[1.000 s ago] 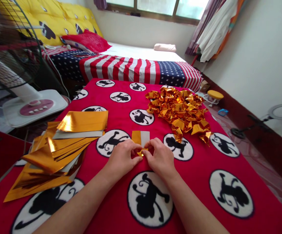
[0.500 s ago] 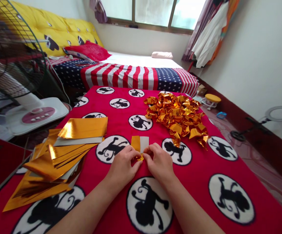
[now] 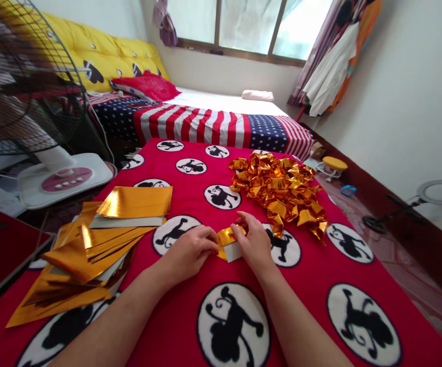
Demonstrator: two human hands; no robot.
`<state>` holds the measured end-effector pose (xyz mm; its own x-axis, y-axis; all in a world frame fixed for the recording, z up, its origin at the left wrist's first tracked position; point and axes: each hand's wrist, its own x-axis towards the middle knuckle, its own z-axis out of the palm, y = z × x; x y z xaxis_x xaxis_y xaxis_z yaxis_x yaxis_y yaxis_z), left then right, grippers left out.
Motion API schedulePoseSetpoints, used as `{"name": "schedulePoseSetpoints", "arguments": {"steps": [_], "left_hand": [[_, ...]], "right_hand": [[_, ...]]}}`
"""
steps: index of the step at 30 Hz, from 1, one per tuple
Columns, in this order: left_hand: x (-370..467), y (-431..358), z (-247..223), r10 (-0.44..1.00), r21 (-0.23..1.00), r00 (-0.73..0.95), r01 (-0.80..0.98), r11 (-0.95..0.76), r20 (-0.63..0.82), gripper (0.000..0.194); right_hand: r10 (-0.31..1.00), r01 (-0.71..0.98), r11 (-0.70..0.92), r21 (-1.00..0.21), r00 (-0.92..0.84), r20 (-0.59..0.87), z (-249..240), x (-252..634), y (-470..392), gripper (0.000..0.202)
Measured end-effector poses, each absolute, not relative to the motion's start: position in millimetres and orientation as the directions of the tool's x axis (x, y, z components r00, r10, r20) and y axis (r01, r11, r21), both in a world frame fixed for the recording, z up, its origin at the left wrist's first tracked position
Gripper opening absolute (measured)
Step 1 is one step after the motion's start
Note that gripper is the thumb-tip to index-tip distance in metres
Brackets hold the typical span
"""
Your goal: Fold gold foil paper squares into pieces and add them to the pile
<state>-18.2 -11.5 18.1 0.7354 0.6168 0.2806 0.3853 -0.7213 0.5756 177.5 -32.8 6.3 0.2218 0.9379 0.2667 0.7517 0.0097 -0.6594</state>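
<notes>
A partly folded sheet of gold foil paper [image 3: 231, 251] lies on the red cloth in front of me, its pale underside showing on the near part. My left hand [image 3: 197, 248] is closed at its left edge, thumb and fingers pinching there. Fingers bent over its right side, my right hand [image 3: 252, 240] grips the paper between thumb and fingers. Left of my hands, flat gold foil sheets [image 3: 133, 202] lie in a loose, fanned stack. Beyond my right hand rests a heap of folded gold foil pieces [image 3: 280, 186].
The red cloth [image 3: 297, 311] has round monkey prints. A fan [image 3: 66, 173] stands at the left, beside a dark red surface [image 3: 3, 250]. Behind is a bed with a flag-patterned cover [image 3: 205, 125]. A yellow-topped stool [image 3: 334, 163] and a ring light [image 3: 440, 192] are at the right.
The foil paper has been turned, so its folded gold part now lies on the far side and the pale part nearer me. My right hand has shifted slightly right; the view has tilted a little.
</notes>
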Motion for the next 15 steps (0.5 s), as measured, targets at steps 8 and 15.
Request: {"name": "schedulePoseSetpoints", "arguments": {"steps": [8, 15], "left_hand": [[-5, -21, 16, 0.721, 0.565, 0.617, 0.488, -0.665, 0.316, 0.010], [-4, -13, 8, 0.697, 0.531, 0.637, 0.485, -0.695, 0.330, 0.020]], "right_hand": [[0.963, 0.800, -0.037, -0.599, 0.189, 0.193, 5, 185, -40, 0.014], [0.977, 0.848, -0.160, -0.505, 0.210, 0.043, 20, 188, -53, 0.007]]}}
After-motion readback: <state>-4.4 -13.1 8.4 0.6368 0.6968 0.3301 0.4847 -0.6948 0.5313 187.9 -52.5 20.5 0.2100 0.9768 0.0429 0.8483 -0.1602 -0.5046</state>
